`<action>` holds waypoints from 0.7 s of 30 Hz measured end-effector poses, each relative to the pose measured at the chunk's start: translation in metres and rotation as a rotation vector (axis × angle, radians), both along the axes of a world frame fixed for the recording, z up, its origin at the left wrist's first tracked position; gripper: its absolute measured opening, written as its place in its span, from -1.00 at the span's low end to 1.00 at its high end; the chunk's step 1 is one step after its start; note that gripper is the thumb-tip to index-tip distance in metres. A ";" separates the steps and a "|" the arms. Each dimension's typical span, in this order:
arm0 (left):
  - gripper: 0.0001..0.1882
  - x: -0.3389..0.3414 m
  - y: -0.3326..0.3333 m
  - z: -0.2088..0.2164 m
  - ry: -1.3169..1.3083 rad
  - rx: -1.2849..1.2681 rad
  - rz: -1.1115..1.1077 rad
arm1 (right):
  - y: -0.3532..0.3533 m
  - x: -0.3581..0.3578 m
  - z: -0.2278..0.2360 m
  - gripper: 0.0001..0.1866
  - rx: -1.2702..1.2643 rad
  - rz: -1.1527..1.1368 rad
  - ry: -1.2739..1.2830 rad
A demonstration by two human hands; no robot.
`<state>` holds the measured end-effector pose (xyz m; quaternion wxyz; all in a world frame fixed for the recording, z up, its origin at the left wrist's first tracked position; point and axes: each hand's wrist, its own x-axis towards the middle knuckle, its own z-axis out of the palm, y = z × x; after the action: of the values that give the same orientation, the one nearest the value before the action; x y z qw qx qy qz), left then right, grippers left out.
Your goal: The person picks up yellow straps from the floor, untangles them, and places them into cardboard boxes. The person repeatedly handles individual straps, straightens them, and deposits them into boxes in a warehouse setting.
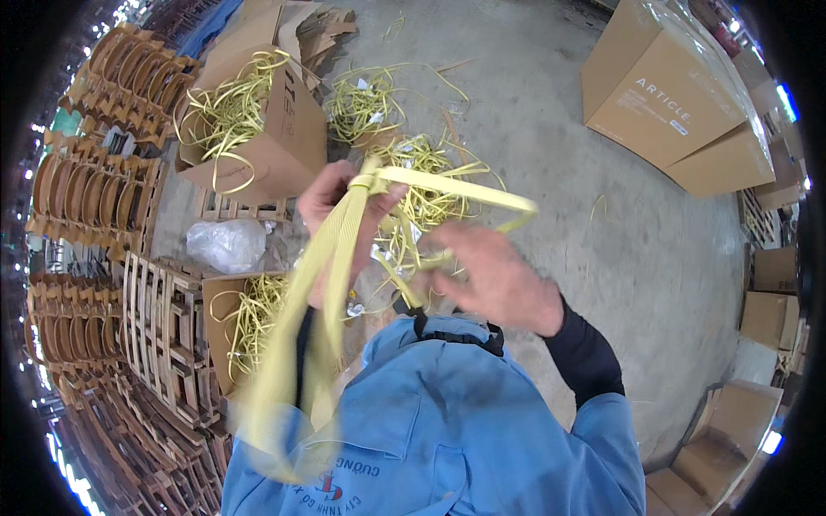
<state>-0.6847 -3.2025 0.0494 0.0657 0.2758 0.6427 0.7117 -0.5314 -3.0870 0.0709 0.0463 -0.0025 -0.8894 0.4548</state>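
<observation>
A long yellow strap (456,187) is bunched and knotted in front of my chest. My left hand (323,191) is closed around it just by the knot. Wide loops of the strap hang down from there over my blue jacket, their lower part smeared by motion. From the knot one length runs right, bends sharply and turns back to my right hand (490,267). That hand is slightly blurred, with its fingers curled in on the yellow strap; the fingertips are partly hidden.
Tangled yellow straps (361,103) lie on the concrete floor ahead. Cardboard boxes of straps stand at the left, one farther (292,129), one nearer (222,297). Beside them are a clear plastic bag (225,245) and wooden pallets (159,322). A large carton (662,95) stands far right.
</observation>
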 end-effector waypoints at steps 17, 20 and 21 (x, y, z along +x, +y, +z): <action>-0.76 -0.011 -0.033 -0.012 0.349 -0.057 -0.671 | 0.001 -0.009 -0.015 -0.77 -0.694 -0.263 0.113; -0.79 -0.021 -0.047 -0.003 -0.235 -0.109 -0.844 | 0.004 -0.004 -0.016 -0.81 -0.642 -0.274 0.035; -0.79 -0.021 -0.049 -0.001 -0.560 -0.036 -0.876 | 0.004 -0.004 -0.017 -0.82 -0.627 -0.266 0.020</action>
<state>-0.7062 -3.2518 0.0482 0.5315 0.3168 0.4371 0.6527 -0.5354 -3.0831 0.0541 0.1107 -0.1283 -0.6975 0.6962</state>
